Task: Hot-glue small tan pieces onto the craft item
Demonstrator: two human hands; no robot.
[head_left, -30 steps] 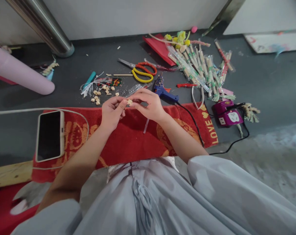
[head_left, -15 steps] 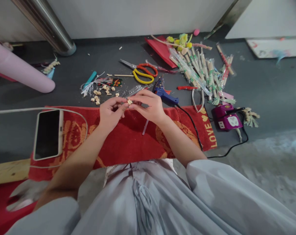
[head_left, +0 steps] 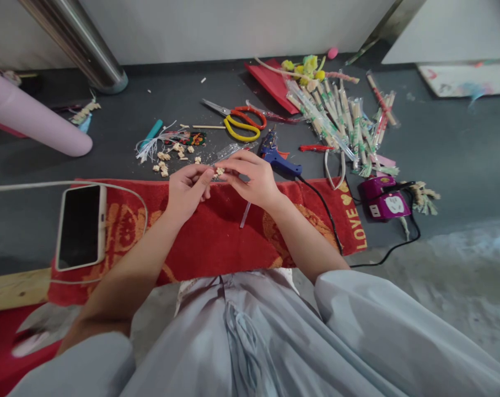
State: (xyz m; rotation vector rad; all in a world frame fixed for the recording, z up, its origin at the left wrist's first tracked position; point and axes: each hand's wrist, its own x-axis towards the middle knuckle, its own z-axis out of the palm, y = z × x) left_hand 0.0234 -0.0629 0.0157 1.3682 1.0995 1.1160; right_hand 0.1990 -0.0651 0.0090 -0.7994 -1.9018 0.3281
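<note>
Over the far edge of the red towel, my two hands meet fingertip to fingertip. My right hand is closed, pinching a small pale flower-shaped wooden piece between thumb and fingers. My left hand is closed too, thumb against fingers at the piece's left side; what lies between its fingertips is too small to make out. Several similar pale bits are scattered just beyond my left hand. A blue glue gun rests beyond my right hand, and a glue stick lies on the towel beneath.
Scissors with red and yellow handles lie farther back. Wrapped stick bundles are heaped at the right, near a purple power adapter. A phone with a cable lies left; a pink bottle stands behind it.
My left thumb and fingertips have shifted slightly left off the flower-shaped piece, while my right hand keeps its pinch. The things on the table have stayed put.
</note>
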